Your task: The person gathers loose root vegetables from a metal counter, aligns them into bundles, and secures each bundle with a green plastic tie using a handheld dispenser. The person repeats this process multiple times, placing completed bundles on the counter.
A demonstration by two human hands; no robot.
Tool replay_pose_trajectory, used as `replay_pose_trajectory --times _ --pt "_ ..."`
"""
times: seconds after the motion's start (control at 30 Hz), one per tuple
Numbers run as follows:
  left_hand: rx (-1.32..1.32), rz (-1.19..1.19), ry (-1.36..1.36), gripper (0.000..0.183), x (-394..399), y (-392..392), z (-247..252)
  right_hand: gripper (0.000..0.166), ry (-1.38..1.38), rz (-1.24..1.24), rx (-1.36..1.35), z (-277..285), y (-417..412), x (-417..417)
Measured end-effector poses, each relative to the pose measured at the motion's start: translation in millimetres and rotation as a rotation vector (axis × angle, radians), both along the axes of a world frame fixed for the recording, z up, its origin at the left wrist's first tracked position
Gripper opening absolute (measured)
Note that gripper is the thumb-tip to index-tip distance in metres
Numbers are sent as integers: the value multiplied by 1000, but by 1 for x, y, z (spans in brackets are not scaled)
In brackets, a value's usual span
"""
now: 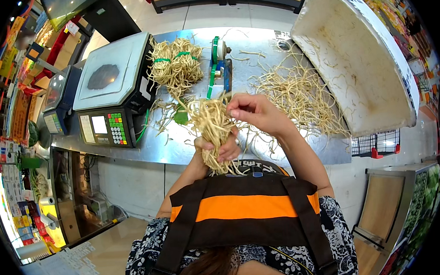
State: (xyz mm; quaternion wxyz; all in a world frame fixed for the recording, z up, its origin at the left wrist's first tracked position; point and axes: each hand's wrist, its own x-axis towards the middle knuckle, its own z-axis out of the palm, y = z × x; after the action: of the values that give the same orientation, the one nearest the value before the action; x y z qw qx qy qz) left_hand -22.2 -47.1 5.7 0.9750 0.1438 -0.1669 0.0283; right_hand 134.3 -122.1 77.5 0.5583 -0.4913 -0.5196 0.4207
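My left hand (220, 147) is closed around a bunch of thin pale roots (213, 124) at the table's near edge. Beside the bunch's upper right, my right hand (254, 111) has its thumb and forefinger close together; whether a strand lies between them is unclear. Beyond stands a tape dispenser (228, 74) with green tape (212, 75). Left of it lie root bundles (176, 66) bound with green tape. A loose heap of the same roots (296, 95) spreads to the right. Root scraps (162, 112) and a green leaf (181, 115) lie left of the held bunch.
A digital scale (105, 76) stands on the left of the metal table (175, 147), with a second scale (56, 94) beyond it. A large, stained white foam box (355, 65) is tilted at the right edge. A wire basket (375, 143) sits below it.
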Motion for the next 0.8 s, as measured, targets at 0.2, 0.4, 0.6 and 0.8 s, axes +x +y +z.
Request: replay_pose_trajectory --times 0.2,0.4,0.6,0.8 --pt "-46 19 -9 55 -5 9 -9 8 695 -45 248 -15 -13 22" --pt "-48 55 -78 54 -8 11 -6 14 -418 -380 -27 -55 -27 46" --pt "9 129 28 55 -21 19 -6 27 -1032 -372 -54 -44 -11 8" --pt "111 136 122 56 -22 11 -1 32 -448 -328 316 44 4 -2"
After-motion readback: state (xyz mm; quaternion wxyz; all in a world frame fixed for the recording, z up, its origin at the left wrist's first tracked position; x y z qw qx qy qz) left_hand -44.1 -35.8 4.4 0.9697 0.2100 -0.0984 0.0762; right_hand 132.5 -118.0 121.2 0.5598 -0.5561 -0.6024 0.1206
